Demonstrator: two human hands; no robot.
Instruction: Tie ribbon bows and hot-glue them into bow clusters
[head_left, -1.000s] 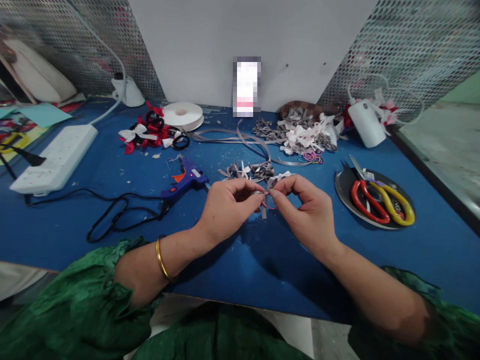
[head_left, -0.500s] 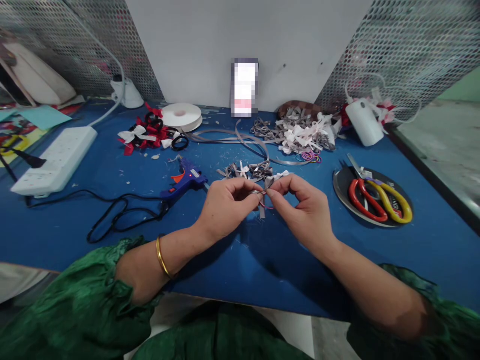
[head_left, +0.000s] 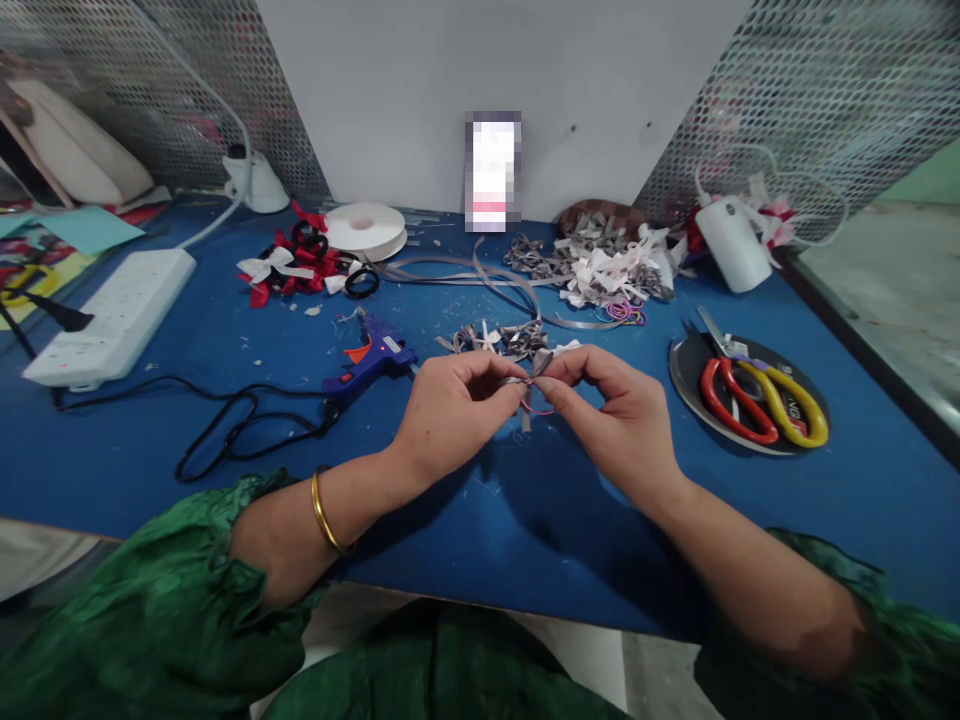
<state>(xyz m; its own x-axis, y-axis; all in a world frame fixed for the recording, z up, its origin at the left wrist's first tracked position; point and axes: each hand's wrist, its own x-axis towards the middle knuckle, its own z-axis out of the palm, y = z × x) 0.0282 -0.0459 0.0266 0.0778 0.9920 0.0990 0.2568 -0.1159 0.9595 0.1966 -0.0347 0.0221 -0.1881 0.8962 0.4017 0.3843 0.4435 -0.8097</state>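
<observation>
Above the blue table, my left hand (head_left: pixel 465 410) and my right hand (head_left: pixel 611 410) meet fingertip to fingertip. Both pinch a small grey ribbon bow (head_left: pixel 543 362), the left at one side and the right at the other. Below the fingers hangs a grey ribbon tail (head_left: pixel 526 420) beside a thin pink elastic band (head_left: pixel 538 408). Fingertips hide most of the bow's middle. Just beyond the hands lies a heap of grey and white ribbon bows (head_left: pixel 517 340). To the left rests a blue glue gun (head_left: pixel 367 360) with an orange trigger.
Scissors (head_left: pixel 739 400) with red and yellow handles lie on a black disc (head_left: pixel 686 390) at right. At the back are a ribbon spool (head_left: pixel 366 228), red bows (head_left: pixel 304 265), a larger bow pile (head_left: pixel 615 265) and a phone (head_left: pixel 493 170). A power strip (head_left: pixel 120 310) sits left, its cord trailing.
The fingers have shifted slightly around the bow, and the right hand sits a touch further right. Grey ribbon now shows more between the fingertips. The whole view has shifted slightly.
</observation>
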